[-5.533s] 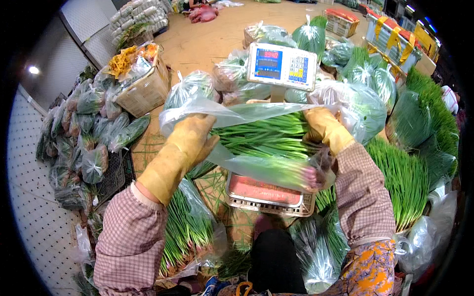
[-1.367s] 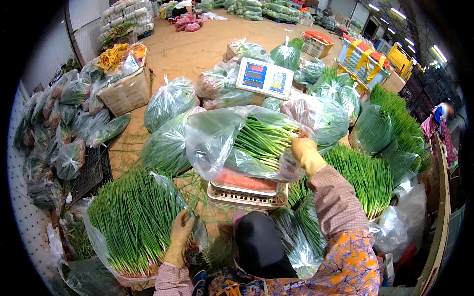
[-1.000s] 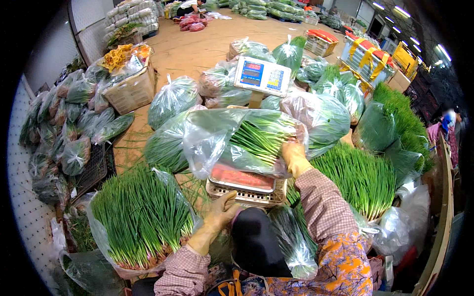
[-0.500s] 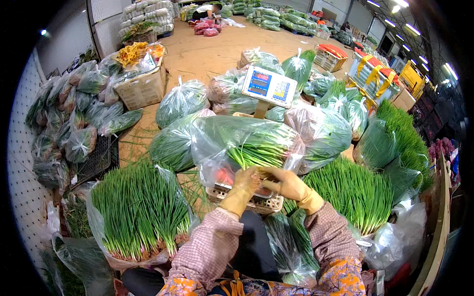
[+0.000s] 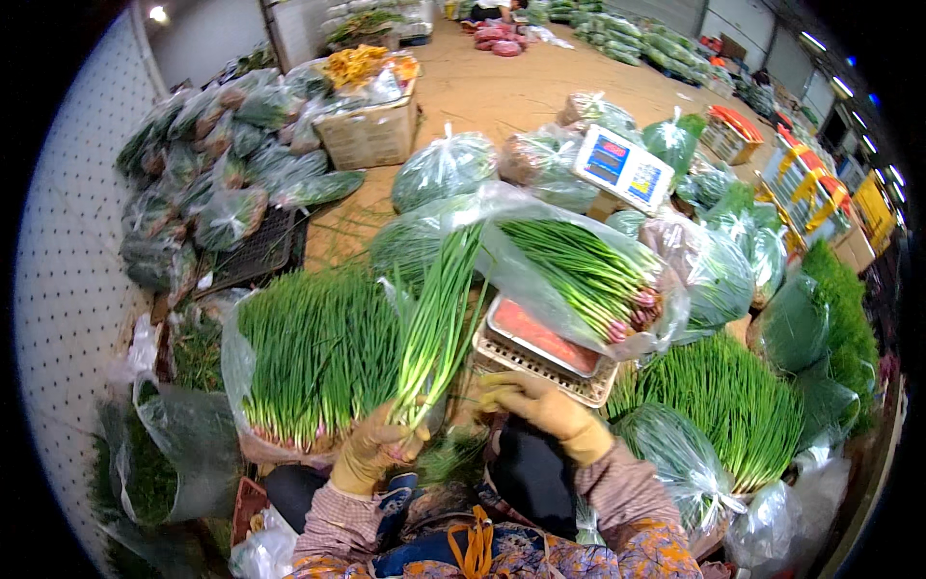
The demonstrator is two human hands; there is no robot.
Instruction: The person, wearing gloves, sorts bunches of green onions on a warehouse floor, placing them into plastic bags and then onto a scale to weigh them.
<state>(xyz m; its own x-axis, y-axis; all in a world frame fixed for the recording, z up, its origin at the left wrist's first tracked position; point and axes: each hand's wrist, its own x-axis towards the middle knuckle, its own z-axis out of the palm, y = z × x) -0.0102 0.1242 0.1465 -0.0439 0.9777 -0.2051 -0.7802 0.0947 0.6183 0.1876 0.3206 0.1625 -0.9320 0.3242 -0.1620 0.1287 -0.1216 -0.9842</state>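
Note:
My gloved left hand (image 5: pixel 374 450) is closed round the root ends of a bunch of spring onions (image 5: pixel 439 323), whose green tops point up and away from me. To its right, my gloved right hand (image 5: pixel 545 415) is held apart from the bunch, its fingers loosely bent and nothing visible in them. Just beyond lies an open clear plastic bag (image 5: pixel 502 205) with more spring onions (image 5: pixel 579 265) inside, their pinkish roots toward the right. It rests over a scale's tray (image 5: pixel 545 338) and a cream plastic basket (image 5: pixel 490 355).
The scale's display (image 5: pixel 622 169) stands behind the bag. Upright spring onions fill a bag at left (image 5: pixel 313 357) and another at right (image 5: pixel 719 405). A tied bag (image 5: pixel 666 454) lies beside my right forearm. Filled bags (image 5: pixel 231 217) are piled at far left, near a crate (image 5: pixel 367 130).
My hands have come apart and nearer to me. The left now holds a bunch of spring onions outside the bag. My view has turned left, and a tied bag now sits right of my forearm.

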